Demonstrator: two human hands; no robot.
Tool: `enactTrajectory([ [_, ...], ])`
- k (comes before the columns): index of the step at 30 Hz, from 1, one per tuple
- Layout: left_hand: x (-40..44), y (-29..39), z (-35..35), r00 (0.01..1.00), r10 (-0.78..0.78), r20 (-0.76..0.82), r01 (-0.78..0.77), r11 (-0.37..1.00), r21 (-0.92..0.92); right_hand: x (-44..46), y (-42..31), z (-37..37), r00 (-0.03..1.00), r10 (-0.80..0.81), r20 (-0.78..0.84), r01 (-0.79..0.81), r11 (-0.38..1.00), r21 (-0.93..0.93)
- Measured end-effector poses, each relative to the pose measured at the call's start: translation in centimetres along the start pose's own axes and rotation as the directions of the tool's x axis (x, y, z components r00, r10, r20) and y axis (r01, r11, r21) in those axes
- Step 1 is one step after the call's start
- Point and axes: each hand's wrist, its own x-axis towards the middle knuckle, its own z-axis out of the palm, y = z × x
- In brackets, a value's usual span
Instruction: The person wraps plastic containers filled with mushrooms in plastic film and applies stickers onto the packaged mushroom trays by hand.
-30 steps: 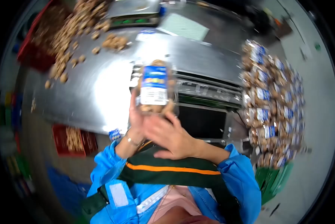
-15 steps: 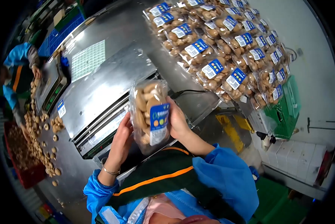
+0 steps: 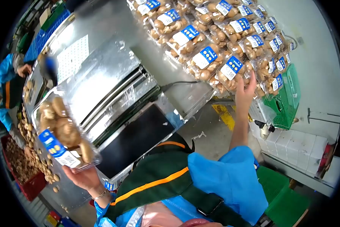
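My left hand [image 3: 83, 178] pinches a mushroom pack [image 3: 65, 132]. My right hand [image 3: 245, 95], spread, stretches to the piled packs [image 3: 204, 56] at the worktop's [image 3: 187, 99] edge.

Left of the one machine [image 3: 126, 99] I count one held pack [image 3: 65, 128], one left hand [image 3: 83, 178], one white sheet [image 3: 73, 57] and one red crate [image 3: 30, 188]. Right of it: one right hand [image 3: 245, 90], over a dozen packs [image 3: 204, 57].

tan mushrooms [image 3: 66, 132], blue-and-white label [image 3: 58, 148], bright blue sleeve [image 3: 230, 183], dark green apron [image 3: 158, 162] with orange stripe [image 3: 151, 185], red crate [image 3: 31, 187]
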Motion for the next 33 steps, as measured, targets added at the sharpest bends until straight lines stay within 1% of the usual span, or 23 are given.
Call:
enactTrajectory([
  [1, -0.7, 0.4, 1.0, 0.980, 0.073, -0.183, -0.061, 0.996, 0.071, -0.8, 0.3, -0.3, 0.994, -0.111, 0.011, 0.111, 0.972, -0.209],
  [3, -1.9, 1.2, -0.4, 0.961, 0.172, -0.215, -0.154, 0.983, 0.097, -2.1, 0.7, -0.5, 0.938, -0.337, 0.088, 0.324, 0.754, -0.572],
  [4, -2.5, 1.5, -1.1, 0.945, 0.187, -0.270, -0.176, 0.982, 0.063, -2.0, 1.2, -0.2, 0.916, -0.356, 0.185, 0.394, 0.707, -0.588],
  [7, -3.4, 1.6, -0.4, 0.834, 0.295, -0.466, -0.273, 0.955, 0.115, -2.4, 5.7, 0.6, 0.885, -0.187, 0.426, 0.443, 0.618, -0.649],
  [8, -3.5, 1.8, 0.4, 0.785, 0.326, -0.527, -0.306, 0.943, 0.128, -1.7, 5.3, 0.6, 0.889, -0.110, 0.445, 0.412, 0.619, -0.669],
  [9, -3.8, 1.9, 0.2, 0.780, 0.361, -0.511, -0.340, 0.930, 0.137, -1.5, 2.7, 0.6, 0.903, -0.086, 0.420, 0.388, 0.582, -0.715],
  [11, -4.7, 2.1, -0.3, 0.771, 0.415, -0.482, -0.388, 0.907, 0.161, -1.2, 1.7, 2.2, 0.904, -0.312, 0.293, 0.426, 0.594, -0.682],
  [13, -5.1, 2.1, -1.1, 0.760, 0.404, -0.509, -0.401, 0.908, 0.122, -0.5, -1.4, 4.9, 0.851, -0.366, 0.376, 0.524, 0.635, -0.568],
  [14, -5.8, 2.3, -2.8, 0.886, 0.354, -0.301, -0.380, 0.924, -0.032, -0.5, -1.3, 6.8, 0.801, -0.461, 0.381, 0.593, 0.693, -0.409],
  [15, -6.3, 2.5, -4.4, 0.947, 0.315, -0.059, -0.321, 0.931, -0.175, -1.1, -0.9, 8.6, 0.779, -0.441, 0.446, 0.624, 0.617, -0.479],
  [16, -6.5, 2.6, -4.2, 0.938, 0.324, -0.124, -0.341, 0.928, -0.151, -1.5, 1.2, 10.0, 0.761, -0.352, 0.545, 0.631, 0.597, -0.495],
  [17, -6.4, 2.5, -3.6, 0.894, 0.349, -0.282, -0.384, 0.920, -0.081, -1.4, 1.3, 11.1, 0.731, -0.258, 0.631, 0.642, 0.571, -0.511],
  [19, -6.5, 2.3, -2.6, 0.722, 0.385, -0.575, -0.427, 0.902, 0.067, -1.0, 0.2, 11.3, 0.755, -0.096, 0.648, 0.572, 0.580, -0.580],
  [20, -6.8, 2.3, -2.9, 0.715, 0.387, -0.582, -0.433, 0.899, 0.067, -1.0, -0.8, 11.5, 0.760, -0.013, 0.650, 0.537, 0.577, -0.616],
  [23, -7.4, 2.4, -3.7, 0.680, 0.406, -0.611, -0.448, 0.889, 0.092, 0.2, -2.5, 13.4, 0.805, -0.121, 0.581, 0.548, 0.527, -0.650],
  [24, -8.0, 2.5, -5.2, 0.705, 0.410, -0.578, -0.466, 0.883, 0.059, 1.1, -3.5, 14.7, 0.811, -0.176, 0.558, 0.536, 0.606, -0.587],
  [25, -8.1, 2.5, -5.8, 0.702, 0.428, -0.570, -0.481, 0.874, 0.064, 2.2, -3.4, 16.7, 0.780, -0.431, 0.454, 0.623, 0.604, -0.497],
  [27, -7.3, 2.7, -4.7, 0.611, 0.438, -0.659, -0.502, 0.858, 0.105, 4.5, -3.0, 20.2, 0.768, -0.509, 0.389, 0.640, 0.631, -0.439],
  [28, -7.2, 2.8, -4.7, 0.605, 0.451, -0.656, -0.508, 0.853, 0.118, 5.0, -1.8, 21.5, 0.760, -0.505, 0.409, 0.650, 0.575, -0.497],
  [29, -7.2, 2.9, -4.9, 0.601, 0.464, -0.651, -0.514, 0.848, 0.131, 5.3, -0.8, 22.3, 0.794, -0.305, 0.526, 0.593, 0.580, -0.558],
  [30, -7.7, 3.0, -5.4, 0.664, 0.473, -0.579, -0.509, 0.853, 0.113, 5.2, 0.2, 22.6, 0.790, -0.322, 0.522, 0.601, 0.577, -0.553],
  [31, -7.6, 3.1, -5.5, 0.669, 0.507, -0.543, -0.529, 0.838, 0.131, 5.1, 0.5, 22.6, 0.785, -0.340, 0.518, 0.610, 0.573, -0.548],
  [33, -6.1, 3.4, -3.4, 0.431, 0.496, -0.754, -0.512, 0.822, 0.249, 5.8, -1.0, 22.2, 0.783, -0.193, 0.591, 0.585, 0.551, -0.594],
])
